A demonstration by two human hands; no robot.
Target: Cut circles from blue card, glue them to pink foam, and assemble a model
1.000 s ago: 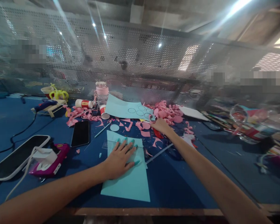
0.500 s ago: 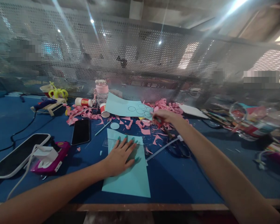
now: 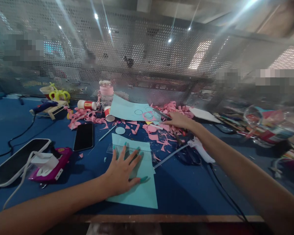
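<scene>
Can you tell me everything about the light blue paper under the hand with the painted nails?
The light blue paper sheet is a plain, thin rectangle lying flat on the dark blue table, close to its front edge. It looks uncut and unmarked. The left hand presses on it with the palm down and fingers spread, teal nails showing. A clear plastic ruler lies across its far end, under the fingertips. Pink paper scraps are scattered just beyond it.

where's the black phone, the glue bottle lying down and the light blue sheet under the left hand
black phone (image 3: 83, 136), head view, middle of its screen
glue bottle (image 3: 87, 104), head view, its label
light blue sheet (image 3: 143, 195), head view, bare near corner
</scene>
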